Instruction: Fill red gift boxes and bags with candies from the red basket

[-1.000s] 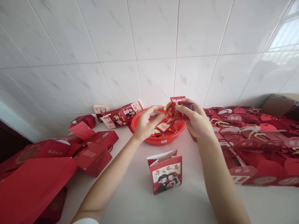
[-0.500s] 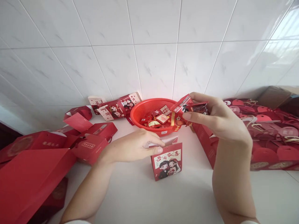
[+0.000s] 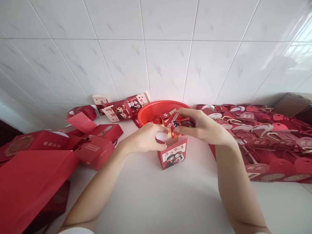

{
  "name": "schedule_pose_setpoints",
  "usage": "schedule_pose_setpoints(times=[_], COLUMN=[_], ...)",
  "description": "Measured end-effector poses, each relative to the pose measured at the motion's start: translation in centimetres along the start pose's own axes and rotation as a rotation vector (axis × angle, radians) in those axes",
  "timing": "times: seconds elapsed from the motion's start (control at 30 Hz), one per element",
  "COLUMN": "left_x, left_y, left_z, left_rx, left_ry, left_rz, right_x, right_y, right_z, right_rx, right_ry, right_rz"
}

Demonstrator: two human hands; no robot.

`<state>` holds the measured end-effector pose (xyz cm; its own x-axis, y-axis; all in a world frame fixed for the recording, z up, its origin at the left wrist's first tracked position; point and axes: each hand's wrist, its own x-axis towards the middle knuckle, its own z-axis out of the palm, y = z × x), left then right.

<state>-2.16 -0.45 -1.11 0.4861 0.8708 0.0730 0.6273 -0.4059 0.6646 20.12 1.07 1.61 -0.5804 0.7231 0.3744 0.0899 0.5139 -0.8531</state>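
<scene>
A small red gift box (image 3: pixel 173 156) with a cartoon couple on its front stands upright on the white tabletop, its top open. My left hand (image 3: pixel 146 138) grips the box's upper left edge between thumb and fingers. Just above the opening, my right hand (image 3: pixel 203 126) pinches several wrapped candies (image 3: pixel 175 123), mostly in red wrappers. Behind the box sits a red plastic basket (image 3: pixel 148 110) with more wrapped sweets in it, partly hidden by both hands. The fingertips of the left hand are partly out of sight behind the box flap.
Red folded boxes (image 3: pixel 95 151) lie piled on the left, with a large red box (image 3: pixel 34 182) nearest me. Flat printed cartons (image 3: pixel 119 110) lean by the tiled wall (image 3: pixel 168 68). Rows of red boxes with string handles (image 3: pixel 263 143) fill the right. A brown carton (image 3: pixel 291 104) stands behind them.
My right hand has moved down and left with the candies, from beside the basket to just over the gift box. My left hand still holds the box, whose opening is now wider.
</scene>
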Motion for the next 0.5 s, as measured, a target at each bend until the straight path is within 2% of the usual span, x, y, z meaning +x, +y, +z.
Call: schedule_pose_setpoints(times=[0.17,0.37,0.5], left_x=[0.23,0.50,0.52], left_y=[-0.20,-0.63,-0.67], left_z=[-0.37,-0.53,-0.66], left_rx=[-0.026,-0.101,-0.112], left_ry=[-0.064,-0.083,-0.120], left_rz=[-0.030,0.001,-0.025], right_x=[0.51,0.64,0.68], right_y=[0.54,0.77,0.87], right_z=[0.20,0.09,-0.22], right_rx=[-0.011,0.001,-0.113], right_ry=[-0.031,-0.019,-0.112], right_rz=[0.006,0.009,-0.009])
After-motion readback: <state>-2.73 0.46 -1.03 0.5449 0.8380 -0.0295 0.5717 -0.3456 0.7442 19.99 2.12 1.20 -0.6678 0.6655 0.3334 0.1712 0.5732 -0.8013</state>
